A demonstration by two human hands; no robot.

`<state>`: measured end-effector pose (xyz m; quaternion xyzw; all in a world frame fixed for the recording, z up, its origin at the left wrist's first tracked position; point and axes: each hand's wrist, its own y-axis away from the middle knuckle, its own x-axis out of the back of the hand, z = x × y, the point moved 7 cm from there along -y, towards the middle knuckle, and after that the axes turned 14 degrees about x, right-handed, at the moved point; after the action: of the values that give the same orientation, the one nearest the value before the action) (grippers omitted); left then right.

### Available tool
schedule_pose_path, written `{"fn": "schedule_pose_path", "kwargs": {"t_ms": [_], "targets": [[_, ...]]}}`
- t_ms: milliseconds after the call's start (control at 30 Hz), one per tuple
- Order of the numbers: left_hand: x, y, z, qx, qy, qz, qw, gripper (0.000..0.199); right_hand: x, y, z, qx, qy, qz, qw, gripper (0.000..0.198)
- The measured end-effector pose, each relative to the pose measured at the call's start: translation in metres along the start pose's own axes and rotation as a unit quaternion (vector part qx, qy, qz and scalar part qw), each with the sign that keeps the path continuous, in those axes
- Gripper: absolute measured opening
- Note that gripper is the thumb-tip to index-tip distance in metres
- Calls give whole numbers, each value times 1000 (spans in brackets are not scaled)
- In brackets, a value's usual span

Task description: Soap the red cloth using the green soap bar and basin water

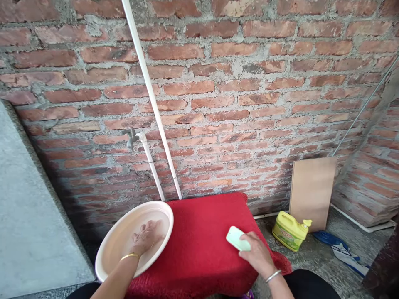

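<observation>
My left hand (147,237) reaches into a large, pale, round basin (109,243) that seems to hold water. Its fingers are slightly bent and apart, with no object visible in them; the fingertips are blurred. A gold bangle circles that wrist. Over the red cloth (202,232), my right hand (256,252) grips a pale green, flat, rounded piece (237,238) with a small hole at one end. It looks like the back of a scrub brush, but its underside is hidden. The basin stands tilted in view at the left end of the cloth-covered surface.
A grey tap (131,137) on a white pipe sits above the basin, before a brick wall (218,83). At right on the floor are a yellow jug (289,232), a brown board (313,193) and blue-and-white slippers (347,257). A grey slab (34,199) stands at left.
</observation>
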<state>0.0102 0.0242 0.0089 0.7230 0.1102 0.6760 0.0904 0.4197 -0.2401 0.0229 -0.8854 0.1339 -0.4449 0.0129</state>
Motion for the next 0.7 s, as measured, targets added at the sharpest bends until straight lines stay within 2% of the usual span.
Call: {"fn": "schedule_pose_path", "kwargs": {"t_ms": [67,133,200,300,367,433,500,600,700], "targets": [[-1,-2,0,-3,-1,3,1000,73,30,9,32,-85,67,48,993,40],[-3,-4,0,-6,-1,7,1000,71,58,20,57,-164,131,108,972,39],[-4,-6,0,-9,2,9,1000,70,67,23,62,-177,142,148,963,39],[-6,-8,0,-11,6,8,1000,71,41,12,34,-99,91,143,981,32],[-7,-8,-1,-11,5,6,1000,71,11,3,2,-27,52,117,991,27],[-7,-8,-1,-8,2,6,1000,71,-18,-5,-31,47,10,82,995,28],[-6,-8,-1,-5,0,9,1000,71,-39,-9,-53,95,-10,45,994,32],[-5,-6,-1,-5,1,11,1000,71,-42,-10,-49,99,12,23,995,32],[-5,-6,0,-9,6,11,1000,70,-9,-3,-8,13,80,78,994,31]]}}
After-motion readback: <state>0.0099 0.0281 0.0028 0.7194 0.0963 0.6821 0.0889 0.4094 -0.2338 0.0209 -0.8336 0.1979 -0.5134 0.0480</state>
